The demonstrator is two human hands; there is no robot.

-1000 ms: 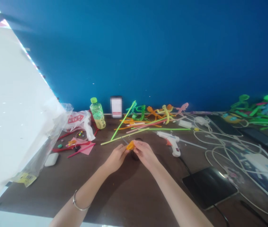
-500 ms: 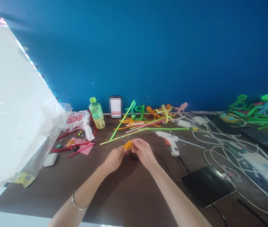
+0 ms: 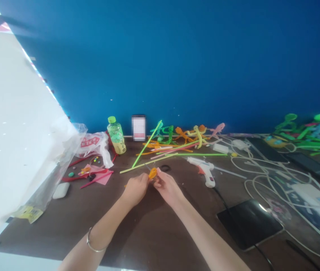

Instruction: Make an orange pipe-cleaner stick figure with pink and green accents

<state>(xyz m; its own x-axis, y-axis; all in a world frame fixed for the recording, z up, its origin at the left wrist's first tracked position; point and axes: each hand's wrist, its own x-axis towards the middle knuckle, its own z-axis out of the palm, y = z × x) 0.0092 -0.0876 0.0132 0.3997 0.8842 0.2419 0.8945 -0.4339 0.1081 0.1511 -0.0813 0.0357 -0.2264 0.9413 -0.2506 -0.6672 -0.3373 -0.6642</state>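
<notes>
Well to the left of the left hand, a white, rounded, smooth plastic case [image 3: 61, 191] lies on the dark brown tabletop [image 3: 148, 241]. Nearer that hand, yet apart from it and slightly farther out, is a flat sheet of pink paper [image 3: 103, 177]. A clear plastic bottle with a green cap and green-and-yellow label [image 3: 117, 137] stands beyond the left hand, a little to its left. The left hand [image 3: 136, 191] is closed narrowly, its fingertips gripping a small, looped orange fuzzy piece [image 3: 152, 173], which sits between the two hands. Just beyond the fingers lie black loop-handled scissors [image 3: 169, 168], partly hidden. The right hand [image 3: 168, 188] pinches the orange piece from its right side, thumb on top. To the right of this hand and farther out rests a white glue gun with an orange trigger [image 3: 205, 169]; farther right and nearer the person lies a black, flat, glossy rectangular pad [image 3: 250, 224].
</notes>
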